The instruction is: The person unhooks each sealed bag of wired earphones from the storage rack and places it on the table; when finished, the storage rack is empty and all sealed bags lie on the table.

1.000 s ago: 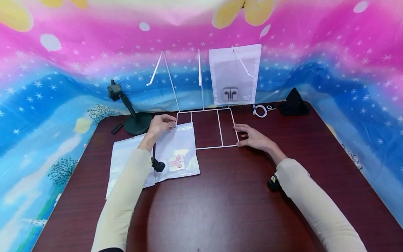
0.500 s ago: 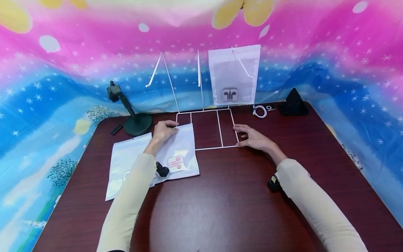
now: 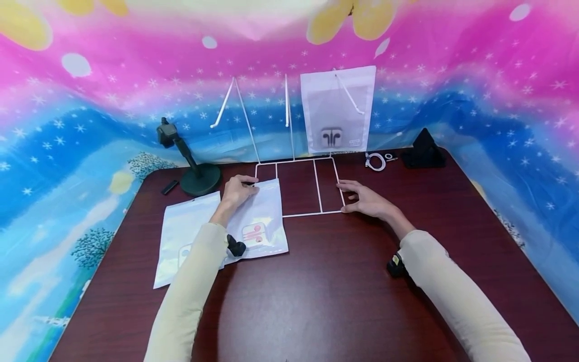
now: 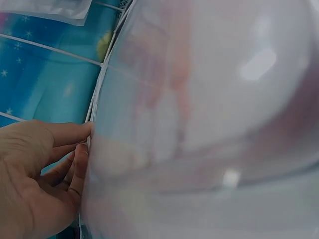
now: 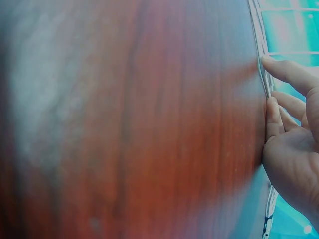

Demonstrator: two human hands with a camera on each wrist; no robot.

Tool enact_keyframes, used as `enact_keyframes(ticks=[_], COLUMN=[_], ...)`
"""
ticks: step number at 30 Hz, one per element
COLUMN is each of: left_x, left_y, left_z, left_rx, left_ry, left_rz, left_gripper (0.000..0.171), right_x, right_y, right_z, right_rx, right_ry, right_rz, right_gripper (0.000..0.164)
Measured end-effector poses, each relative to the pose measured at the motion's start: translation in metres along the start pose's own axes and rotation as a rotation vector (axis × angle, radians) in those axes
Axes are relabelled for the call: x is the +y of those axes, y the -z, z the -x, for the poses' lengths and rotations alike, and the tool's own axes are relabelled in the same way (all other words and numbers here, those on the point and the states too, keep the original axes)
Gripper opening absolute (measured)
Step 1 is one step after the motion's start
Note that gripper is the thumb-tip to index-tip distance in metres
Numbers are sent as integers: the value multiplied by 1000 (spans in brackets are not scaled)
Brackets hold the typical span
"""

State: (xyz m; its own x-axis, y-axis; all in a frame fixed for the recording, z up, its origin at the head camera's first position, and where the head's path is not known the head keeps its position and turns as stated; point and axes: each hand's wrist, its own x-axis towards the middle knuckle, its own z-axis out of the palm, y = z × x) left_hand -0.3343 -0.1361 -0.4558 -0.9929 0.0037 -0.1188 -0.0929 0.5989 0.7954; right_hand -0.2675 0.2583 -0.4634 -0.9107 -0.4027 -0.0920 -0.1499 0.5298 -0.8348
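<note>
Left of centre in the frame, a flat glossy white plastic pouch (image 3: 192, 218) lies on your dark red-brown wooden table (image 3: 294, 301). Beside it, your left hand (image 3: 237, 192) pinches the top edge of a second glossy white pouch with pink earphones (image 3: 262, 211). Near centre stands a white wire rack (image 3: 318, 188); a frosted white pouch with dark earphones (image 3: 330, 105) hangs on its right hook. Your right hand (image 3: 368, 199), fingers loosely spread, touches the base's right side.
</note>
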Motion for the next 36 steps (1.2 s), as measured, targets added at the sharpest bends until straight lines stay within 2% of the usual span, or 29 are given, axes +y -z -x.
enact_keyframes(ticks=[11, 16, 18, 20, 21, 25, 27, 28, 29, 31, 33, 36], left_x=[-5, -12, -15, -15, -14, -16, -16, -16, -16, -15, -15, -15], left_y=[-9, -10, -9, -9, -9, -8, -8, -8, -8, -8, -8, -7], left_z=[2, 5, 5, 4, 3, 3, 3, 3, 3, 4, 4, 5], left_rx=[34, 31, 37, 42, 43, 43, 43, 43, 45, 47, 50, 54], left_ry=[-71, -61, -63, -70, -76, -82, -85, -86, -86, -81, -76, -70], left_rz=[-27, -24, -30, -33, -33, -23, -22, -23, -23, -23, -19, -15], left_gripper=[28, 29, 29, 30, 30, 30, 30, 30, 30, 30, 30, 29], right_x=[2, 2, -2, -10, -16, -45, -62, -70, -77, -93, -107, -123], right_y=[5, 11, 18, 30, 38, 65, 79, 85, 92, 103, 111, 115], right_z=[5, 4, 0, -5, -7, -19, -23, -26, -28, -33, -37, -43], right_rx=[2, -27, 1, 88, 163, 559, 731, 789, 831, 861, 856, 873], right_ry=[0, 3, 24, 42, 40, 10, 14, 22, 34, 36, 26, 37], right_rz=[19, -60, -104, -129, -141, -269, -384, -432, -470, -519, -519, -486], right_gripper=[79, 72, 64, 51, 44, 27, 27, 29, 33, 40, 47, 43])
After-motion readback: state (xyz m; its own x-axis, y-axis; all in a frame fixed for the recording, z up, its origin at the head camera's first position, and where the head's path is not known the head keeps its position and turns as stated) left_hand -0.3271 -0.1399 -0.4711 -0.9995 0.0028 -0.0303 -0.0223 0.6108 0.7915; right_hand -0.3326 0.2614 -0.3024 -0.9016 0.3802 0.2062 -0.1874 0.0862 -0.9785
